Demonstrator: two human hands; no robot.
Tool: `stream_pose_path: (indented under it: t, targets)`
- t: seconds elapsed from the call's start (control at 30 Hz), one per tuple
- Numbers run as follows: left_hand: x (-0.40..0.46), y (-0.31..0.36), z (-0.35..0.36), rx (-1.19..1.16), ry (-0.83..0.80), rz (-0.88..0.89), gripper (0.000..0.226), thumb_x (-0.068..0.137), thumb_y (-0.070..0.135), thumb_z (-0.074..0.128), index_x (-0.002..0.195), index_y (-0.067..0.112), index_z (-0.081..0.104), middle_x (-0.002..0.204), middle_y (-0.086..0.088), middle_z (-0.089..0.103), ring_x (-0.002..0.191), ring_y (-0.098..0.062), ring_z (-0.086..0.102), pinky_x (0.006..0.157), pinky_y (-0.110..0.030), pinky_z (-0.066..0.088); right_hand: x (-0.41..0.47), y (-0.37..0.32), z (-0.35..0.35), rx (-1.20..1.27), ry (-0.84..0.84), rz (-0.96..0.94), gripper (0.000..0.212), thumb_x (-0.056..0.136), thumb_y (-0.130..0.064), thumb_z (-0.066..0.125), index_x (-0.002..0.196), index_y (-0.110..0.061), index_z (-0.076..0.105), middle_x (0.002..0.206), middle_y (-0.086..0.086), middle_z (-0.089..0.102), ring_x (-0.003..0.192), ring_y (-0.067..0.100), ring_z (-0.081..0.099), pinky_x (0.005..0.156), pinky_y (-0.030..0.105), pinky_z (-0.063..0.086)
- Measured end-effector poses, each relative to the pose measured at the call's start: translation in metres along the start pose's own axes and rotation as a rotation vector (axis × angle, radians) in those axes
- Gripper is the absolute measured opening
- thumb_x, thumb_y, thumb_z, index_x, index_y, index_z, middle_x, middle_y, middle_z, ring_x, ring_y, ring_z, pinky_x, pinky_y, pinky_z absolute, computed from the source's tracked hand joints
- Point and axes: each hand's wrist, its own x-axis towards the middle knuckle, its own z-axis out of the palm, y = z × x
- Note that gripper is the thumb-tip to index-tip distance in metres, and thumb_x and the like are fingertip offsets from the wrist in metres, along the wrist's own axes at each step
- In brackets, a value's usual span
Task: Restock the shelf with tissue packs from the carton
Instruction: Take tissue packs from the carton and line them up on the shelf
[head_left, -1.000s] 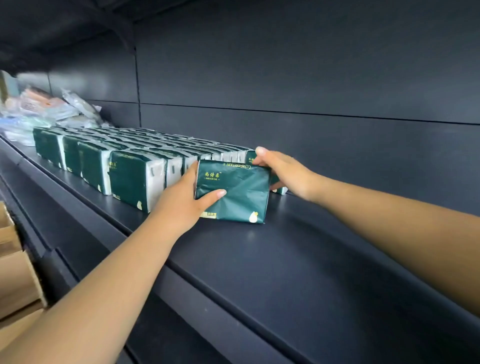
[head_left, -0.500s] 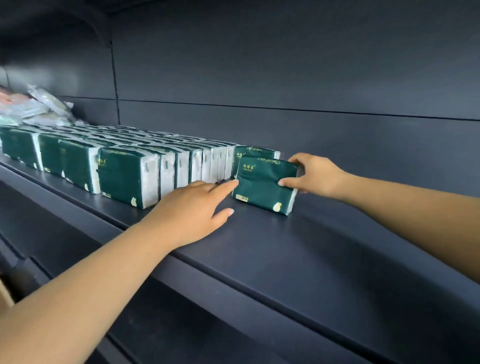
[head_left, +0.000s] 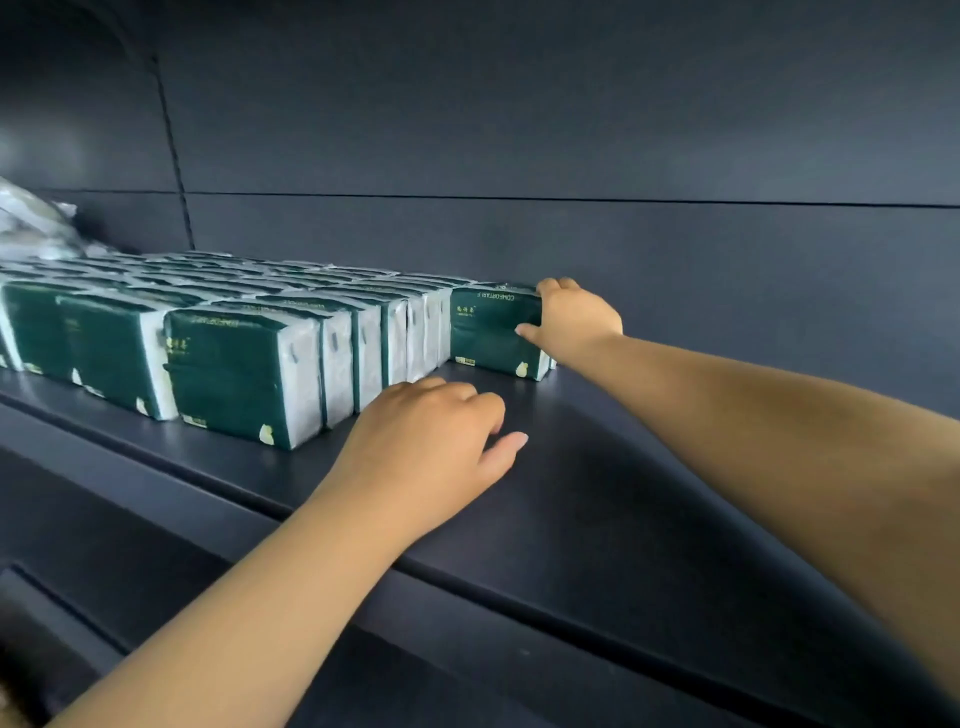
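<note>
A dark green tissue pack (head_left: 491, 332) stands upright near the back of the black shelf (head_left: 597, 499), at the right end of the rows of matching packs (head_left: 244, 364). My right hand (head_left: 574, 322) grips its right end, fingers over the top and thumb on the front face. My left hand (head_left: 431, 447) hovers low over the shelf in front of the rows, fingers loosely curled and holding nothing. The carton is out of view.
Clear plastic-wrapped goods (head_left: 31, 223) lie at the far left behind the packs. The dark back panel (head_left: 571, 156) rises behind the shelf. To the right of the held pack the shelf surface is bare. A lower shelf edge (head_left: 156, 525) runs below.
My right hand has pushed the pack back and left against the row's end. My left hand let go of it and drew back toward the shelf's front.
</note>
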Motion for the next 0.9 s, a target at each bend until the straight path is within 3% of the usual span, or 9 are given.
stream_pose_path:
  t: [0.23, 0.37, 0.53, 0.7, 0.9]
  targets:
    - [0.000, 0.001, 0.000, -0.063, -0.017, -0.056, 0.030, 0.070, 0.045, 0.057, 0.049, 0.022, 0.053, 0.045, 0.009, 0.048, 0.043, -0.014, 0.049, 0.044, -0.020, 0.026, 0.004, -0.002, 0.005, -0.051, 0.032, 0.049, 0.056, 0.093, -0.041, 0.052, 0.134, -0.006, 0.037, 0.143, 0.008, 0.027, 0.118, 0.032, 0.044, 0.076, 0.037, 0.043]
    - [0.000, 0.003, -0.002, -0.055, -0.085, -0.072, 0.030, 0.093, 0.050, 0.039, 0.078, 0.026, 0.048, 0.081, 0.009, 0.055, 0.076, -0.011, 0.044, 0.064, -0.025, 0.029, -0.014, 0.003, -0.005, -0.053, 0.050, 0.065, 0.057, 0.093, -0.041, 0.052, 0.135, -0.006, 0.035, 0.139, 0.010, 0.033, 0.118, 0.033, 0.046, 0.074, 0.034, 0.039]
    - [0.004, 0.005, -0.006, -0.059, -0.237, -0.138, 0.023, 0.094, 0.045, 0.038, 0.081, 0.029, 0.046, 0.091, 0.009, 0.055, 0.093, -0.015, 0.053, 0.068, -0.026, 0.034, -0.070, 0.011, -0.041, -0.085, 0.020, 0.019, 0.051, 0.095, -0.040, 0.048, 0.132, -0.006, 0.042, 0.126, 0.014, 0.051, 0.117, 0.031, 0.047, 0.082, 0.033, 0.039]
    - [0.002, 0.013, -0.032, 0.073, -0.304, -0.223, 0.031, 0.095, 0.038, 0.037, 0.086, 0.018, 0.059, 0.093, 0.002, 0.062, 0.086, -0.021, 0.055, 0.064, -0.027, 0.036, -0.149, 0.010, -0.085, -0.151, 0.014, -0.055, 0.043, 0.096, -0.043, 0.043, 0.119, -0.008, 0.054, 0.117, 0.011, 0.059, 0.111, 0.028, 0.051, 0.082, 0.031, 0.041]
    - [-0.043, 0.070, -0.117, 0.073, -0.216, -0.162, 0.031, 0.096, 0.035, 0.036, 0.081, 0.018, 0.056, 0.088, 0.000, 0.060, 0.082, -0.022, 0.054, 0.062, -0.027, 0.034, -0.272, 0.002, -0.134, -0.111, 0.107, -0.130, 0.040, 0.096, -0.044, 0.042, 0.113, -0.012, 0.057, 0.109, 0.005, 0.062, 0.109, 0.024, 0.051, 0.080, 0.030, 0.043]
